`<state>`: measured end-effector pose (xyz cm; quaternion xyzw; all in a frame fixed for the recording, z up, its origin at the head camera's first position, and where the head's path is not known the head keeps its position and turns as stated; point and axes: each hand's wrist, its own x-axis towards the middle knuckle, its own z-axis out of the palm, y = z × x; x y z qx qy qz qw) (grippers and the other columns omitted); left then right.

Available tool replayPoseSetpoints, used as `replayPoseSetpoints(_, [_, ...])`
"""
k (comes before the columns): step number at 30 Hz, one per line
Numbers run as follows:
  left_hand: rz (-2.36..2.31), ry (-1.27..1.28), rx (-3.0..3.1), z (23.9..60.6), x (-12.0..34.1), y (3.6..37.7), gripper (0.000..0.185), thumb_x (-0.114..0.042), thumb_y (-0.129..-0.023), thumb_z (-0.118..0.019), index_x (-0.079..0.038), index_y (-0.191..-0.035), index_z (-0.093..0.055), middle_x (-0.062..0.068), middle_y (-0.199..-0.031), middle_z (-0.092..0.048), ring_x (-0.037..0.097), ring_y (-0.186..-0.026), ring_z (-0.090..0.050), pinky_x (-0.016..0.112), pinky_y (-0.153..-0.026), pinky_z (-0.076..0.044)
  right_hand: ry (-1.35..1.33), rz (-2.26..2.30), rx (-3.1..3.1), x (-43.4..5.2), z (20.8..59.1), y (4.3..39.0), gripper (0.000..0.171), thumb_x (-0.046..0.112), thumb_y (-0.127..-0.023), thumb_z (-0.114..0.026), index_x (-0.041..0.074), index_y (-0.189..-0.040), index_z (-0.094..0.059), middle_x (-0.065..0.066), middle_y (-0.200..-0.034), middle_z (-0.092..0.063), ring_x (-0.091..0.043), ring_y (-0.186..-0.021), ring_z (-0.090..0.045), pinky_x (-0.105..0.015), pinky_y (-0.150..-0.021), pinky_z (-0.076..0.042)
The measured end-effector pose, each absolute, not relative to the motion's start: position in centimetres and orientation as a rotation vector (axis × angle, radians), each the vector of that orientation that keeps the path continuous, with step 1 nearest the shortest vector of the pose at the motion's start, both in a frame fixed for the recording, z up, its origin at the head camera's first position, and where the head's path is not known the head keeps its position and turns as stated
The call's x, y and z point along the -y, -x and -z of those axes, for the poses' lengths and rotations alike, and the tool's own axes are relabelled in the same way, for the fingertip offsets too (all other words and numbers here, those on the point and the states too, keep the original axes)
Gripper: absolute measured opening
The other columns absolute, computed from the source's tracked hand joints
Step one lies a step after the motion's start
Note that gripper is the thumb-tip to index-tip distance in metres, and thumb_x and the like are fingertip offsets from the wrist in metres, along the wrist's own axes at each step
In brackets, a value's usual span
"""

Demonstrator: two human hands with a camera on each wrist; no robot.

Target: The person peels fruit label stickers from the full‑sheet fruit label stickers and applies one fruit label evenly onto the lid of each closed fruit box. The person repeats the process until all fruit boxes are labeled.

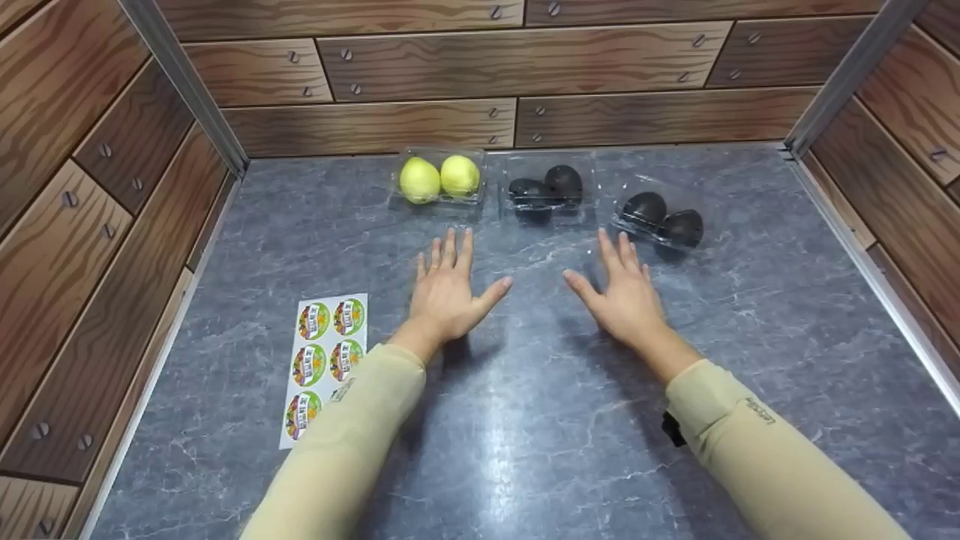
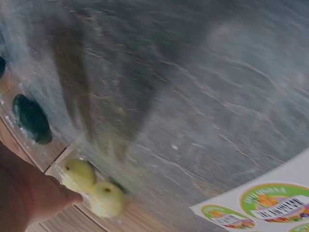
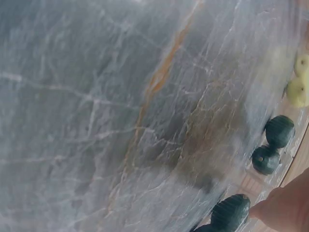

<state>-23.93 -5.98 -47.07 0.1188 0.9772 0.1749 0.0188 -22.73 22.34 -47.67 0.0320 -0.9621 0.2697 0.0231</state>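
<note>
My left hand (image 1: pixel 448 296) is held palm down above the table with its fingers straight and spread. Just beyond its fingertips, a clear plastic box (image 1: pixel 437 213) holds two yellow-green pears (image 1: pixel 420 181). My right hand (image 1: pixel 626 296) is likewise flat, thumb out, holding nothing. Past its fingertips stand two more clear boxes, each with two dark, avocado-like fruits: one pair (image 1: pixel 564 185) in the middle, the other (image 1: pixel 682 228) in a box turned at an angle on the right. In the wrist views only part of each hand shows, near the fruit.
A white sheet of round, colourful stickers (image 1: pixel 308 365) lies left of my left forearm, which covers part of it. The grey marbled table (image 1: pixel 525 420) is bounded by wood-patterned panels (image 1: pixel 420 64) at the back and both sides, with metal edging (image 1: pixel 877 285).
</note>
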Motion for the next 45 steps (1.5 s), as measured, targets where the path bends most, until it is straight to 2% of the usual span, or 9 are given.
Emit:
replayPoseSetpoints(6, [-0.796, -0.418, -2.991, 46.6, 4.6, 24.2, 0.104, -0.077, -0.101, -0.035, -0.006, -0.17, -0.008, 0.021, -0.175, -0.007, 0.037, -0.162, -0.006, 0.052, -0.131, -0.007, -0.029, -1.102, 2.763, -23.0, 47.6, 22.2, 0.087, 0.06, -0.106, -0.052, 0.01, -0.17, -0.02, -0.022, -0.173, -0.018, -0.048, -0.157, -0.022, -0.062, -0.126, -0.019])
replayPoseSetpoints(11, [-0.993, -0.422, -2.926, 45.9, 3.1, 24.4, 0.101, -0.074, -0.102, -0.039, -0.006, -0.17, -0.009, 0.017, -0.176, -0.007, 0.034, -0.162, -0.007, 0.044, -0.131, -0.005, 0.066, -1.242, 2.637, -23.6, 47.1, 21.6, 0.082, 0.057, -0.108, -0.05, 0.009, -0.17, -0.022, -0.02, -0.171, -0.027, -0.042, -0.157, -0.028, -0.054, -0.128, -0.021])
replayPoseSetpoints(14, [-1.079, -0.428, -2.894, 45.5, 2.1, 24.6, 0.099, -0.072, -0.103, -0.04, -0.006, -0.17, -0.01, 0.015, -0.177, -0.008, 0.034, -0.162, -0.009, 0.045, -0.131, -0.007, 0.134, -1.306, 2.563, -24.1, 46.9, 21.3, 0.079, 0.054, -0.109, -0.05, 0.01, -0.169, -0.025, -0.018, -0.17, -0.031, -0.041, -0.156, -0.031, -0.052, -0.128, -0.023])
replayPoseSetpoints(19, [-1.222, -0.429, -2.84, 44.9, 0.8, 24.9, 0.096, -0.069, -0.103, -0.043, -0.007, -0.17, -0.013, 0.013, -0.177, -0.01, 0.032, -0.162, -0.012, 0.047, -0.13, -0.011, 0.19, -1.373, 2.449, -24.7, 46.6, 21.4, 0.072, 0.046, -0.111, -0.05, 0.004, -0.166, -0.032, -0.017, -0.169, -0.036, -0.036, -0.155, -0.034, -0.044, -0.128, -0.025])
replayPoseSetpoints(27, [-1.399, -0.422, -2.727, 44.8, -1.9, 25.5, 0.093, -0.066, -0.105, -0.045, -0.007, -0.17, -0.016, 0.009, -0.177, -0.013, 0.025, -0.162, -0.013, 0.046, -0.13, -0.013, 0.345, -1.491, 2.273, -26.3, 45.8, 21.3, 0.067, 0.047, -0.113, -0.043, 0.006, -0.165, -0.035, -0.013, -0.171, -0.032, -0.03, -0.159, -0.027, -0.033, -0.129, -0.016])
replayPoseSetpoints(33, [-1.473, -0.421, -2.645, 44.7, -4.3, 25.9, 0.091, -0.065, -0.105, -0.045, -0.007, -0.169, -0.019, 0.007, -0.177, -0.014, 0.024, -0.162, -0.016, 0.04, -0.13, -0.014, 0.477, -1.531, 2.134, -28.4, 45.5, 21.3, 0.066, 0.047, -0.113, -0.039, 0.003, -0.163, -0.038, -0.012, -0.17, -0.034, -0.024, -0.159, -0.026, -0.024, -0.126, -0.016])
replayPoseSetpoints(39, [-1.537, -0.387, -2.575, 44.6, -5.9, 26.4, 0.09, -0.065, -0.105, -0.044, -0.006, -0.169, -0.022, 0.01, -0.176, -0.018, 0.025, -0.161, -0.02, 0.036, -0.129, -0.016, 0.591, -1.58, 2.104, -30.6, 45.5, 21.2, 0.068, 0.052, -0.113, -0.036, 0.007, -0.164, -0.037, -0.008, -0.17, -0.034, -0.019, -0.158, -0.027, -0.021, -0.125, -0.016])
replayPoseSetpoints(45, [-1.616, -0.328, -2.503, 44.7, -7.2, 27.1, 0.089, -0.067, -0.104, -0.044, -0.008, -0.169, -0.025, 0.01, -0.175, -0.023, 0.024, -0.161, -0.022, 0.033, -0.129, -0.017, 0.682, -1.658, 2.122, -32.4, 45.8, 21.6, 0.072, 0.057, -0.112, -0.032, 0.01, -0.167, -0.031, -0.005, -0.173, -0.026, -0.015, -0.16, -0.019, -0.02, -0.125, -0.012])
